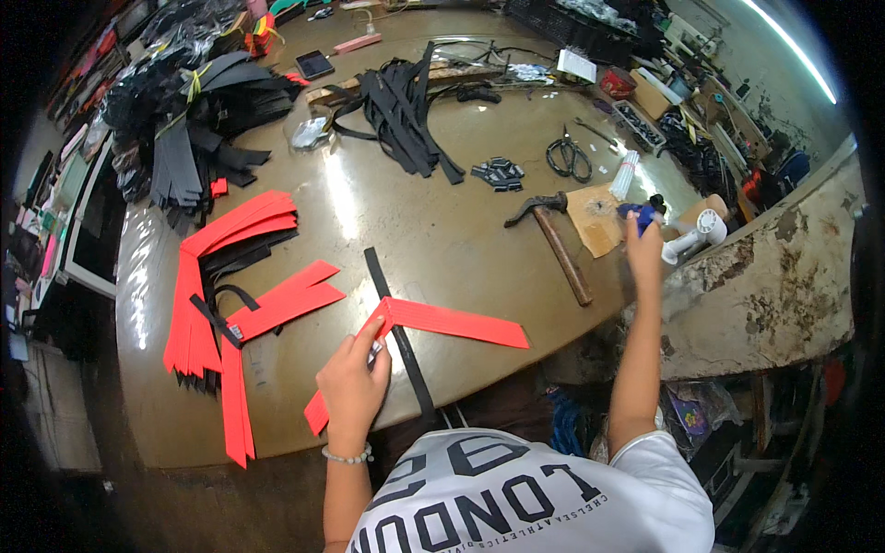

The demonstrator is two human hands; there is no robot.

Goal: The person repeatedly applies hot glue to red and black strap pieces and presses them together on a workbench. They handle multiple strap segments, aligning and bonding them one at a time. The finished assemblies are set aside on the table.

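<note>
My left hand [355,380] is closed on a red strip [461,323] bent at an angle, its index finger pressing near the fold. A narrow black strap [412,369] crosses the strip at that fold. Something small and silvery shows by the left thumb, too little to name. Off to the right, my right hand [643,247] is closed around a small blue object [636,218]; its kind is not clear. Beside that hand lie a brown board [594,221] and a hammer [560,249] with a wooden handle. A white fan-like object [696,236] stands just right of it.
Folded red strips [186,300] and a joined red piece [281,307] lie at left. Black strips [221,101] are heaped behind them, with black straps [398,115] at the back. Scissors [568,158], small dark pieces [499,173] and a phone [314,64] rest on the table.
</note>
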